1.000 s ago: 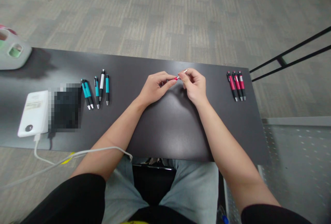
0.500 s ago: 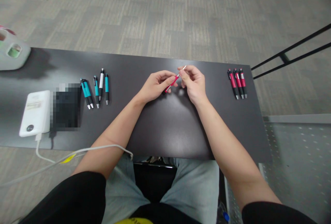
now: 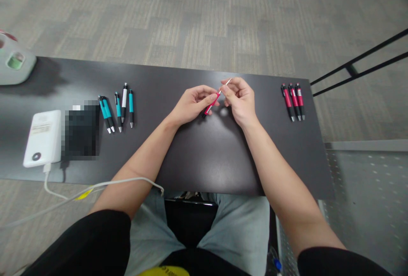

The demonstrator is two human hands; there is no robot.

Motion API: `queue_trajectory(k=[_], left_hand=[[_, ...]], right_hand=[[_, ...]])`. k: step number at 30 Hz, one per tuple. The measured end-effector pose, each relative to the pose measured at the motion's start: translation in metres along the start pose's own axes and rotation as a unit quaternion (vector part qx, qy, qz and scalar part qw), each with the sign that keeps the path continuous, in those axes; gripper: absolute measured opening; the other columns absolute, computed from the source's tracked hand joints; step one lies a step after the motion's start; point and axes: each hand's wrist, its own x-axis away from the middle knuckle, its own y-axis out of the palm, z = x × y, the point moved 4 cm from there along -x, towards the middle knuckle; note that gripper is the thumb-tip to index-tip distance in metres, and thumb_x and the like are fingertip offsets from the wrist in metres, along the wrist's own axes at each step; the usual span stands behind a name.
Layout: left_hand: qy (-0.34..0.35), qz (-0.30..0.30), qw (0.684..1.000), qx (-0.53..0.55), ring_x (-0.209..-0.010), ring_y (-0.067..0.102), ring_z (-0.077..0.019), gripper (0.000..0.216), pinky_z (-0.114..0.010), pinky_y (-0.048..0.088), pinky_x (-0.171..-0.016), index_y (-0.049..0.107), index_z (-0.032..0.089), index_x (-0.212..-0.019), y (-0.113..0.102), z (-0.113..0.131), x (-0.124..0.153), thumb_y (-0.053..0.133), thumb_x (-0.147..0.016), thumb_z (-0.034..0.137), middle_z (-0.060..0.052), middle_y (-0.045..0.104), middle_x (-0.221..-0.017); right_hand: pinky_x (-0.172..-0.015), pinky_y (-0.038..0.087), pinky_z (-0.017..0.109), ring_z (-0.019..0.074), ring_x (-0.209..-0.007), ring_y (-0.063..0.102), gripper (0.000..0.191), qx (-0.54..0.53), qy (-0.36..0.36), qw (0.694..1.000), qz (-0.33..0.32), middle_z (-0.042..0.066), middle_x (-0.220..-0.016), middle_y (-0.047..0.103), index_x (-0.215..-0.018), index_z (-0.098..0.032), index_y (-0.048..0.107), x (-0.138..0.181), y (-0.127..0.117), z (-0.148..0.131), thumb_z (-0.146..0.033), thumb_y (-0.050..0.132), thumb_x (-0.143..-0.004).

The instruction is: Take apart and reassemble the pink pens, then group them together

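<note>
Clearly, the person's left hand (image 3: pixel 191 106) is pinching the slim red plastic pen barrel (image 3: pixel 211 105) just above the middle of the dark matte table (image 3: pixel 204 153), tilting its open end up toward the right hand (image 3: pixel 240 99). The right fingers are pressing together on the thin white refill tube (image 3: pixel 227 83), lining it up with the barrel. Finished-looking red pens (image 3: pixel 293 101) are lying aside at the right, teal pens (image 3: pixel 117 108) at the left.

The red pen (image 3: pixel 211 105) in my fingers (image 3: pixel 213 97) looks like smooth, glossy plastic, and the thin white refill (image 3: pixel 227 83) looks plastic too. The tabletop (image 3: pixel 204 153) under me is dark and smooth, with a soft satin sheen. The teal pens (image 3: pixel 117 107) and red pens (image 3: pixel 293 100) shine like plastic. The power bank (image 3: pixel 43 138) is glossy white plastic. The floor (image 3: pixel 191 21) is rough woven carpet.
</note>
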Motion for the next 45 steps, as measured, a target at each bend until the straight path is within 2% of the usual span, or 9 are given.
queue_trajectory(k=[5, 15, 19, 23, 27, 31, 39, 45], left_hand=[[0.006, 0.014, 1.000, -0.003, -0.066, 0.078, -0.0163, 0.074, -0.026, 0.059, -0.057, 0.079, 0.017, -0.110, 0.001, 0.002, 0.000, 0.099, -0.084, 0.084, -0.010, 0.089, -0.098], [0.026, 0.008, 1.000, 0.007, -0.057, 0.074, -0.0137, 0.072, -0.026, 0.057, -0.056, 0.080, 0.017, -0.112, -0.001, 0.000, -0.001, 0.099, -0.087, 0.081, -0.009, 0.089, -0.097], [0.022, -0.001, 1.000, 0.012, -0.059, 0.076, -0.0144, 0.071, -0.026, 0.058, -0.057, 0.081, 0.017, -0.113, -0.001, -0.002, -0.001, 0.100, -0.087, 0.079, -0.009, 0.089, -0.097], [0.024, 0.014, 1.000, 0.013, -0.063, 0.077, -0.0155, 0.070, -0.027, 0.059, -0.058, 0.082, 0.017, -0.113, -0.001, -0.001, -0.001, 0.100, -0.087, 0.079, -0.009, 0.088, -0.099], [0.024, 0.028, 0.999, 0.011, -0.075, 0.081, -0.0196, 0.070, -0.028, 0.059, -0.059, 0.082, 0.018, -0.109, 0.000, 0.003, -0.001, 0.102, -0.084, 0.080, -0.009, 0.087, -0.098], [0.017, 0.026, 0.999, 0.009, -0.072, 0.080, -0.0184, 0.071, -0.027, 0.059, -0.058, 0.082, 0.018, -0.109, 0.002, 0.006, 0.000, 0.101, -0.084, 0.081, -0.008, 0.087, -0.097], [0.019, 0.017, 1.000, 0.015, -0.062, 0.074, -0.0138, 0.070, -0.026, 0.055, -0.058, 0.083, 0.018, -0.110, 0.000, 0.000, -0.001, 0.106, -0.080, 0.076, -0.006, 0.086, -0.095], [0.036, 0.044, 0.998, 0.002, -0.069, 0.072, -0.0149, 0.063, -0.028, 0.056, -0.067, 0.086, 0.018, -0.101, -0.002, 0.000, -0.001, 0.114, -0.071, 0.065, -0.003, 0.082, -0.084]], right_hand=[[-0.055, 0.054, 0.027, 0.0180, -0.083, 0.073, 0.057, -0.009, -0.031, 0.999, -0.006, 0.002, -0.106, 0.083, -0.116, -0.033, 0.080, -0.001, -0.005, 0.007, -0.075, 0.104, -0.084], [-0.054, 0.057, 0.027, 0.0105, -0.063, 0.059, 0.059, -0.050, 0.009, 0.999, -0.011, 0.001, -0.105, 0.085, -0.115, -0.031, 0.081, 0.001, 0.000, 0.006, -0.077, 0.103, -0.084], [-0.054, 0.058, 0.028, 0.0103, -0.063, 0.058, 0.061, -0.041, 0.013, 0.999, -0.011, 0.002, -0.110, 0.086, -0.118, -0.030, 0.084, 0.003, 0.000, 0.003, -0.076, 0.104, -0.083], [-0.054, 0.057, 0.029, 0.0113, -0.064, 0.059, 0.061, -0.035, 0.008, 0.999, -0.005, 0.002, -0.112, 0.087, -0.121, -0.032, 0.085, 0.003, -0.001, 0.002, -0.076, 0.103, -0.083], [-0.052, 0.055, 0.029, 0.0110, -0.062, 0.058, 0.062, -0.033, 0.012, 0.999, -0.009, 0.002, -0.107, 0.086, -0.120, -0.032, 0.085, 0.003, 0.000, 0.002, -0.079, 0.102, -0.083], [-0.050, 0.054, 0.029, 0.0096, -0.057, 0.053, 0.064, -0.027, 0.012, 0.999, -0.017, 0.001, -0.102, 0.085, -0.119, -0.031, 0.085, 0.003, 0.000, 0.000, -0.080, 0.102, -0.082], [-0.057, 0.060, 0.030, 0.0159, -0.074, 0.070, 0.064, -0.006, -0.018, 1.000, -0.021, 0.004, -0.112, 0.087, -0.121, -0.031, 0.085, 0.002, -0.003, 0.001, -0.080, 0.102, -0.083], [-0.061, 0.061, 0.033, 0.0188, -0.076, 0.069, 0.057, 0.014, -0.012, 1.000, 0.002, 0.002, -0.097, 0.082, -0.108, -0.031, 0.087, 0.007, -0.006, 0.000, -0.078, 0.104, -0.080]])
